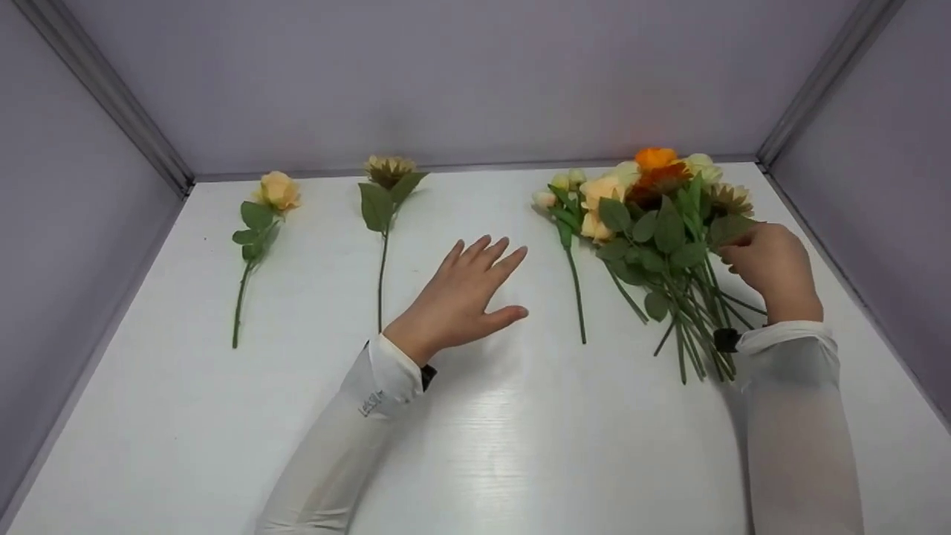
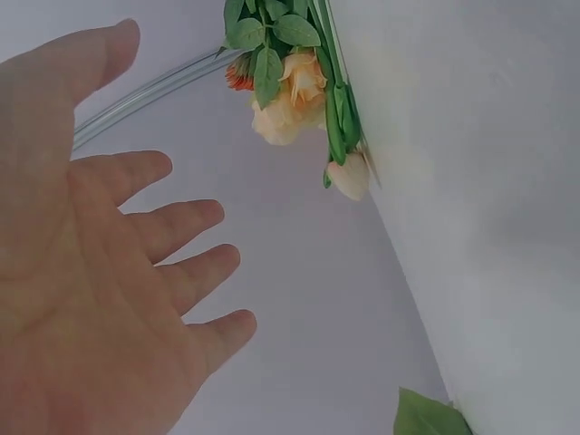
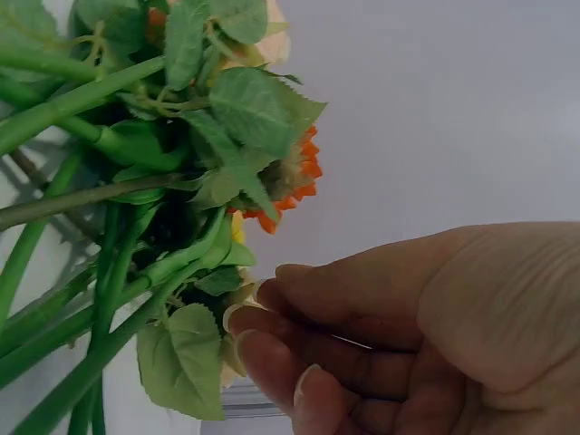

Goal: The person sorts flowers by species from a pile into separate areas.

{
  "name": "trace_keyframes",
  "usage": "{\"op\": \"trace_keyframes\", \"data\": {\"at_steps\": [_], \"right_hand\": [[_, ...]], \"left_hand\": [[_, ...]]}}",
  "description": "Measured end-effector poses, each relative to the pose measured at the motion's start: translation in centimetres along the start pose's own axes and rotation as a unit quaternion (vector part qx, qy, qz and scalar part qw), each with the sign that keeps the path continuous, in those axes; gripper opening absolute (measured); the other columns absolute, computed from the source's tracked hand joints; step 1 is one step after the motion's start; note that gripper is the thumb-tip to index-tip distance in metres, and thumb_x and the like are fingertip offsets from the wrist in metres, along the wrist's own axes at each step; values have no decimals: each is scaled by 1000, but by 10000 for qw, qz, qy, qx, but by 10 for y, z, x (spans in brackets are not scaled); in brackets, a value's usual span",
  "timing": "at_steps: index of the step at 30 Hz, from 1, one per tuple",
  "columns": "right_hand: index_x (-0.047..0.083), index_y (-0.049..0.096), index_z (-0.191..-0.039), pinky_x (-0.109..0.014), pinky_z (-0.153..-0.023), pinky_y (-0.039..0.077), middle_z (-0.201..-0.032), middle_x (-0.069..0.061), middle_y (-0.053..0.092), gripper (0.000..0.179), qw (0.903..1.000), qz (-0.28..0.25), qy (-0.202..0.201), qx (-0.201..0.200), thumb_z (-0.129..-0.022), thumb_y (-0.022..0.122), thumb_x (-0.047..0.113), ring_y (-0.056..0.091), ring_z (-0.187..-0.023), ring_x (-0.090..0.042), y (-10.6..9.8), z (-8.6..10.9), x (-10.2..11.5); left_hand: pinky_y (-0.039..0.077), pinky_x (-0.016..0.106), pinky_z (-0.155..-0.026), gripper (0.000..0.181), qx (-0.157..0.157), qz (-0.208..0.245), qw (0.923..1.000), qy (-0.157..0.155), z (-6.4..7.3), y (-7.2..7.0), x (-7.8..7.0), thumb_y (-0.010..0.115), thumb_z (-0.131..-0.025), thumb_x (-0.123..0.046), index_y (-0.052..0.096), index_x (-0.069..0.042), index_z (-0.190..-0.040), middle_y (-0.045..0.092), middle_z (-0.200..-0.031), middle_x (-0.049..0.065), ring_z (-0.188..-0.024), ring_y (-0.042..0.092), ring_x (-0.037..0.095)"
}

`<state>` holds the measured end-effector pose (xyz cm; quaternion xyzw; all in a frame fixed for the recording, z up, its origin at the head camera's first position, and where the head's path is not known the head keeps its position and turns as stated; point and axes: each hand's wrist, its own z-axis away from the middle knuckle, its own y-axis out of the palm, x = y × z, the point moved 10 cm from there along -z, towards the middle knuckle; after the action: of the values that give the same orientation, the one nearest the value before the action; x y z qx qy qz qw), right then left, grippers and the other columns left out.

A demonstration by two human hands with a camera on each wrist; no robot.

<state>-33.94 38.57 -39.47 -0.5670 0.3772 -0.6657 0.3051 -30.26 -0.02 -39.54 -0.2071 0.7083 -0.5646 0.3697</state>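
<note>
My left hand (image 1: 462, 297) hovers over the middle of the white table, fingers spread and palm bare in the left wrist view. At the right, my right hand (image 1: 776, 264) is beside a heap of artificial flowers (image 1: 669, 238), with orange, peach and pale blooms over crossing green stems. Its fingers are loosely curved, thumb near the fingertips, close to a leaf (image 1: 732, 230). In the right wrist view nothing shows between these fingers (image 3: 313, 385); stems and an orange bloom (image 3: 294, 186) lie beyond them. Tulips (image 1: 570, 223) with a long stem lie at the heap's left edge.
A peach rose (image 1: 278, 192) lies alone on the far left of the table. Right of it lies a single pale sunflower-like stem (image 1: 383, 253), its lower end hidden behind my left arm. Grey-lilac panels (image 1: 475, 82) wall the table at the back and sides.
</note>
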Motion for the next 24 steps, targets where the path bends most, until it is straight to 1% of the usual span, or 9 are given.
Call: {"op": "trace_keyframes", "data": {"at_steps": [2,4,7,9,15,21,24], "right_hand": [[-9,71,-117,-50,-74,52,-104,-27,72,36,9999,100,-20,83,-103,58,22,66,-90,-39,7,-3,-2],[-6,74,-102,-46,-69,50,-92,-22,73,28,9998,185,-50,72,-101,60,19,67,-82,-35,11,-6,-4],[-1,69,-79,-41,-61,47,-77,-15,71,23,9996,273,-90,-7,-96,62,14,66,-72,-30,15,-9,-5],[1,65,-73,-39,-58,46,-71,-11,69,24,9994,327,-110,-41,-94,62,11,64,-68,-28,16,-10,-5],[-1,66,-75,-40,-57,45,-67,-9,65,22,9994,351,-63,-24,-94,65,11,59,-63,-26,21,-11,-8],[2,61,-70,-39,-57,42,-60,-5,60,26,9994,356,27,42,-94,64,12,52,-59,-24,23,-12,-11],[2,61,-74,-40,-58,42,-62,-5,60,25,9995,297,21,78,-95,63,14,53,-60,-25,20,-12,-14]], "left_hand": [[3,50,-125,79,36,13,10000,34,0,3,-1,53,-102,-60,21,-25,-165,20,-169,7,-157,10,27],[4,50,-125,79,60,18,9999,80,0,7,-1,54,-102,-59,23,-24,-165,21,-169,8,-156,11,28],[5,50,-125,78,94,15,9999,130,-1,11,-1,54,-102,-58,24,-23,-165,23,-169,9,-156,11,28],[5,50,-125,77,105,5,9998,160,-1,13,-2,54,-102,-57,25,-23,-164,24,-168,9,-156,12,28],[7,50,-125,77,177,-16,9997,183,-1,15,-3,57,-102,-54,26,-23,-164,26,-167,8,-156,14,29],[9,49,-125,76,254,4,9995,177,-2,16,-4,59,-102,-52,26,-22,-164,27,-167,9,-156,15,29],[9,50,-125,76,281,18,9995,163,-2,17,-4,59,-102,-51,27,-22,-164,28,-167,9,-156,15,30]]}}
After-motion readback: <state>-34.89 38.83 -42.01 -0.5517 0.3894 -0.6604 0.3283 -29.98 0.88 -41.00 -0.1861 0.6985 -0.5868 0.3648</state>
